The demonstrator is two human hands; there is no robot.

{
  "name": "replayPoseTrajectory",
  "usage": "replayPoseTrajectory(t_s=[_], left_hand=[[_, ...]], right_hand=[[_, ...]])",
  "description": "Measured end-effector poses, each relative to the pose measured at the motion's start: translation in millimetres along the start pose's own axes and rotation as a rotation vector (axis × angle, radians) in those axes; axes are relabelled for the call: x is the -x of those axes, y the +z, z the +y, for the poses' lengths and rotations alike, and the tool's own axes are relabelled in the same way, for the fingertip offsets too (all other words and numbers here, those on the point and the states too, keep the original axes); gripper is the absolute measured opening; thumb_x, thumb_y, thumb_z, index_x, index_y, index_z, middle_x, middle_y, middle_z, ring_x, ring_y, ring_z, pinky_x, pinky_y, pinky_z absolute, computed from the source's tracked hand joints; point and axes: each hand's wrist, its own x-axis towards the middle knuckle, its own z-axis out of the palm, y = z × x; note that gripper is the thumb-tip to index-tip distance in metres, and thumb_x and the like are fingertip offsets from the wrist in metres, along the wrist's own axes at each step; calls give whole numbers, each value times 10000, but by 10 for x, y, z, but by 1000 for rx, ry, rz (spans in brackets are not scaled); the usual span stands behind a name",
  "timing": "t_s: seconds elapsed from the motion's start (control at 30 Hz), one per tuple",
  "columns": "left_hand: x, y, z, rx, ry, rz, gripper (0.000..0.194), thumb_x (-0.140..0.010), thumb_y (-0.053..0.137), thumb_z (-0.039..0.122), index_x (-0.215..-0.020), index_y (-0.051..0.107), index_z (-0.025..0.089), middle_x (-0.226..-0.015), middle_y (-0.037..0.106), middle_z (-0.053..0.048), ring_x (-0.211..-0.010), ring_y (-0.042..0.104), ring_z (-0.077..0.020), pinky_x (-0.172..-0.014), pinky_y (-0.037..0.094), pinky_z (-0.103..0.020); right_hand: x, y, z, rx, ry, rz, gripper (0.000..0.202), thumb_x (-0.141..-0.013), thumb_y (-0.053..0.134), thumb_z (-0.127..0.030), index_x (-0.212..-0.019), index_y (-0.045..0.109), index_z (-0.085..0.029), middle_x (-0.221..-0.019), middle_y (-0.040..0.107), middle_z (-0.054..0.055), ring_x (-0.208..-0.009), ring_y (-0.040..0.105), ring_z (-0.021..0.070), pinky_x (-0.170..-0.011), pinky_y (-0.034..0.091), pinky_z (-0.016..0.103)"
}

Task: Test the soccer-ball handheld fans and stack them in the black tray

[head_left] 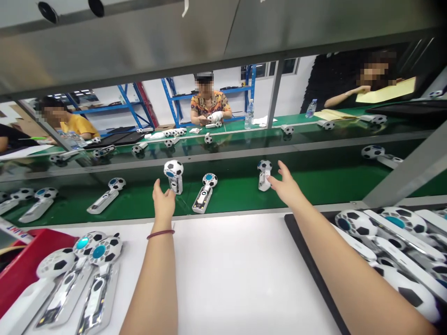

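Observation:
My left hand (164,201) reaches over the green belt with thumb and fingers apart. Its fingertips are at the side of a handheld fan (173,168) with a football-patterned head; whether they touch it I cannot tell. Also spread open, my right hand (284,184) has its fingertips at the handle of another football fan (264,167), touching or just short of it. Between the hands lies a third fan (202,197), its handle uncovered so that the circuit board and a white part show.
More fans lie on the green belt (237,190). On the white worktop (223,274), several fans (99,279) lie at left beside a red bin (31,256); a black tray (307,260) at right holds a pile. A metal post (405,163) stands at right. Co-workers sit opposite.

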Motion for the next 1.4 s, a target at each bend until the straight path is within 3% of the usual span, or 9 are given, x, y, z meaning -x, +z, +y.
replayPoseTrajectory(t_s=[0.17, 0.37, 0.57, 0.77, 0.97, 1.1, 1.17, 1.3, 1.4], left_hand=[[245, 376, 139, -58, 44, -258, 382, -765, 536, 227, -1136, 523, 135, -1148, 566, -163, -1090, 524, -281, -931, 390, -375], [577, 674, 293, -73, 80, -376, 621, -633, 658, 180, -1224, 468, 167, -1106, 583, -146, -1051, 524, -308, -887, 383, -391], [841, 457, 769, 102, 97, -485, 493, -764, 530, 270, -1248, 460, 216, -1037, 617, -66, -813, 608, -206, -742, 474, -324], [1348, 214, 1280, 296, 506, -387, 472, -732, 576, 210, -1195, 538, 297, -1184, 507, -64, -1031, 494, -286, -909, 385, -397], [1512, 134, 1318, 202, 680, -292, 484, -775, 557, 215, -1243, 482, 313, -1232, 458, -72, -1042, 491, -278, -863, 429, -387], [1536, 59, 1343, 114, 823, -254, 444, -792, 535, 195, -1219, 487, 308, -1287, 408, -70, -1121, 443, -263, -898, 421, -412], [1553, 4, 1383, 218, 751, -352, 490, -781, 568, 231, -1246, 444, 325, -1328, 366, -65, -1120, 449, -258, -873, 445, -395], [1570, -98, 1479, 730, 252, -760, 688, -811, 551, 326, -1376, 158, 327, -1297, 415, -96, -1007, 543, -226, -790, 489, -356], [1575, -147, 1525, 975, 18, -1055, 593, -822, 525, 368, -1345, 264, 268, -1161, 533, -98, -925, 589, -231, -773, 492, -362]], right_hand=[[195, 107, -273, -38, 5, -205, 625, -756, 544, -409, -1334, 351, -269, -1343, 362, 100, -1097, 502, 262, -894, 415, 404], [331, 219, -270, -37, -29, -380, 615, -743, 590, -451, -1311, 395, -318, -1347, 372, 80, -1158, 444, 279, -914, 388, 425], [376, 200, -402, -131, 53, -548, 780, -727, 610, -497, -1385, 210, -375, -1351, 367, 94, -1109, 488, 270, -888, 413, 458], [494, -32, -820, -550, -67, -448, 885, -784, 577, -392, -1380, -77, -418, -1341, 386, 36, -994, 566, 168, -848, 487, 378], [676, -229, -1035, -290, -277, -427, 607, -843, 506, -321, -1374, 226, -409, -1336, 401, 0, -969, 578, 186, -898, 456, 387], [692, -224, -1028, -228, -363, -296, 474, -867, 462, -319, -1322, 349, -381, -1244, 488, 9, -937, 588, 196, -822, 491, 373], [689, -206, -1022, -245, -406, -209, 432, -879, 436, -311, -1302, 372, -367, -1151, 549, 8, -917, 588, 189, -785, 498, 347], [734, -173, -1030, -223, -553, -140, 385, -888, 410, -260, -1262, 420, -347, -1107, 579, -9, -890, 583, 165, -790, 476, 317], [816, -156, -1062, -161, -676, -164, 390, -887, 402, -224, -1256, 429, -348, -1097, 590, -24, -873, 583, 152, -786, 466, 296]])
